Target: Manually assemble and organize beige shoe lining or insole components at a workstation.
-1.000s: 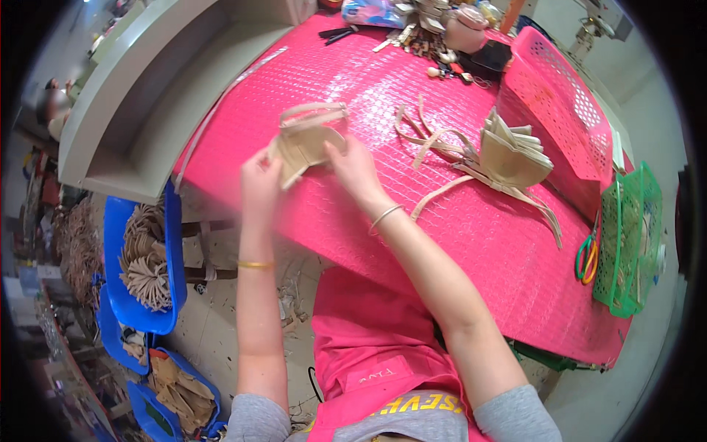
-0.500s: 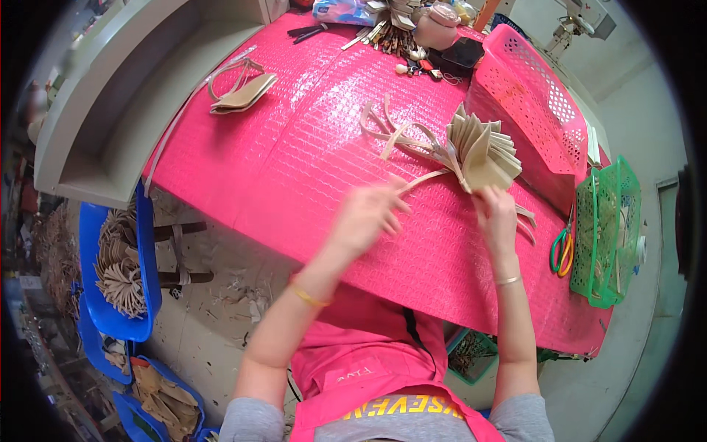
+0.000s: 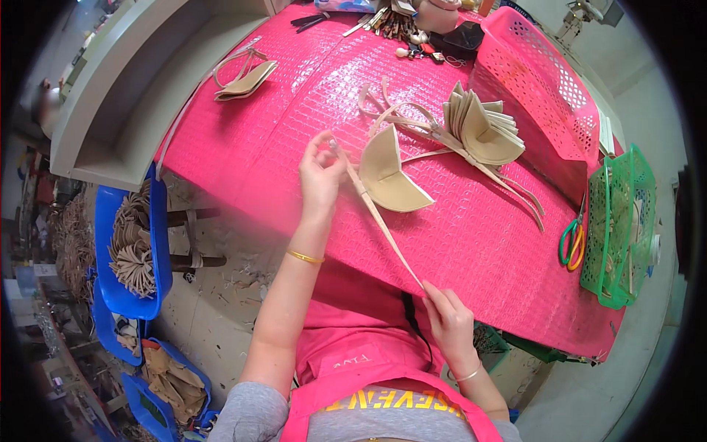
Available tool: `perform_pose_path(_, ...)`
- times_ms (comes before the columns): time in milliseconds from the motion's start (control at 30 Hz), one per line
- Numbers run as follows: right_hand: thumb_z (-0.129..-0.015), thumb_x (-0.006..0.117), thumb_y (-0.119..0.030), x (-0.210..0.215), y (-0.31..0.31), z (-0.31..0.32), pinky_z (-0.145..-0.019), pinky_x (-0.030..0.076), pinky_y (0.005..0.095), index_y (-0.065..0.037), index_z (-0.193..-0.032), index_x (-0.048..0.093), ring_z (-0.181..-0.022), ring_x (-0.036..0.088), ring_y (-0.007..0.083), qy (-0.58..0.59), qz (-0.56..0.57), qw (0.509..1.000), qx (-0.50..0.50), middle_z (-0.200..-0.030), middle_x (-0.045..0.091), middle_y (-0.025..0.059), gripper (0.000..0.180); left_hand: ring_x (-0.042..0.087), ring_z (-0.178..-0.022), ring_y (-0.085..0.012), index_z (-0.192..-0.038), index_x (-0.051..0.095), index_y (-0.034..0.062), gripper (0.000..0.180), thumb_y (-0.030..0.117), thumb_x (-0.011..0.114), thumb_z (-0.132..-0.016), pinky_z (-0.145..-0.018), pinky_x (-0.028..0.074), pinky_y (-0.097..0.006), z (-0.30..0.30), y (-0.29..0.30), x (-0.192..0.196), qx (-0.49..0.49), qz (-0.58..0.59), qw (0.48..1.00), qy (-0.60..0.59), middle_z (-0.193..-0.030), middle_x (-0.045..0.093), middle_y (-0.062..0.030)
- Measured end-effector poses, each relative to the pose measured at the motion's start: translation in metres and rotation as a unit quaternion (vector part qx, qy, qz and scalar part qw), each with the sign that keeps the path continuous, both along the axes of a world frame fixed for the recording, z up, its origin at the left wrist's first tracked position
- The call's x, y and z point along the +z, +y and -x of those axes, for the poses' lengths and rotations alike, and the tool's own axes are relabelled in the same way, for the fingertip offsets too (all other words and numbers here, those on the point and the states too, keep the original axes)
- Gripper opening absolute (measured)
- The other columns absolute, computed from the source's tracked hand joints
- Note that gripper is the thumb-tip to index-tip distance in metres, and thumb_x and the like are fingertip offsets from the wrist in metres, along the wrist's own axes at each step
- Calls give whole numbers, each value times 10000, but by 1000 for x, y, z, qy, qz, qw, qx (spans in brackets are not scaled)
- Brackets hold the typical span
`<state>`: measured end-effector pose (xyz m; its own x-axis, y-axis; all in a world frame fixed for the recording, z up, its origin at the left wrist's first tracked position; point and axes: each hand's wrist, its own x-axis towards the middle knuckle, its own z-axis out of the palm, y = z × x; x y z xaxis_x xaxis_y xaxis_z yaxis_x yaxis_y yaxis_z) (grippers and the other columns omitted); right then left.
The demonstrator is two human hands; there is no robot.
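A beige strap [image 3: 384, 227] runs taut between my two hands. My left hand [image 3: 322, 175] pinches its far end above the table's middle. Down by the front edge, my right hand [image 3: 451, 322] grips the near end between thumb and fingers. From the strap hangs a beige folded, curved panel [image 3: 385, 177] with a pale edge, open like a V. Behind it to the right lies a fanned bundle of similar beige panels [image 3: 486, 132], its straps [image 3: 401, 121] trailing both ways. Another folded panel [image 3: 247, 81] with a looped strap rests at the far left.
A pink perforated basket [image 3: 541, 88] stands at the right, beside a green basket [image 3: 624, 221] and scissors [image 3: 572, 241] with green and orange handles. Blue bins [image 3: 160, 243] of beige pieces sit below left. A grey open cabinet [image 3: 110, 110] borders the pink table [image 3: 287, 155].
One panel with its strap has come off the bundle toward me. My right hand has moved from the bundle down to the near edge; my left hand has moved left and farther away.
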<state>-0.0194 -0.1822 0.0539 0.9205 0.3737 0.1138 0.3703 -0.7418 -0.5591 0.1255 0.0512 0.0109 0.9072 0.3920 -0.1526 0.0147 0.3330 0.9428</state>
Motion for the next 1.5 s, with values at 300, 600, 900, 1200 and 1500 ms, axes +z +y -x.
perform_pose_path(300,-697,606,20,34,12,-40,-568,438,225,-13,-851,604,-620,564,171,-173,-243,950,88,-764,563,81,158,607,-741,-188,-1122,475,-16,346,14,526,-781,-620,519,-264,20,16,16,-54,-3,999,5,-867,581,-104)
perform_pose_path(600,-837,509,-95,-9,124,-102,-436,352,156,12,-870,522,-528,498,52,288,-524,801,-32,-688,562,50,113,606,-806,-195,-1087,492,-44,305,92,522,-816,-726,494,-278,55,24,45,-142,121,982,5,-980,582,-177)
perform_pose_path(900,-791,542,-36,-2,139,-93,-533,445,203,38,-805,530,-603,556,88,220,-537,812,-58,-717,572,49,77,565,-929,-200,-1074,500,-49,292,73,526,-810,-800,462,-296,64,32,45,-155,219,963,-18,-1002,573,-179)
perform_pose_path(1200,-805,547,-69,-4,144,-98,-520,406,173,21,-854,544,-620,533,62,226,-521,823,-15,-743,568,24,102,571,-878,-161,-1064,526,-32,289,50,559,-788,-787,450,-251,63,36,41,-161,163,973,-24,-965,592,-152)
perform_pose_path(1500,-832,507,-60,1,139,-93,-531,453,189,26,-882,528,-648,560,90,276,-548,790,-7,-742,571,48,101,576,-894,-183,-1047,538,-25,287,37,567,-769,-775,458,-269,54,46,53,-239,73,968,-27,-980,589,-151)
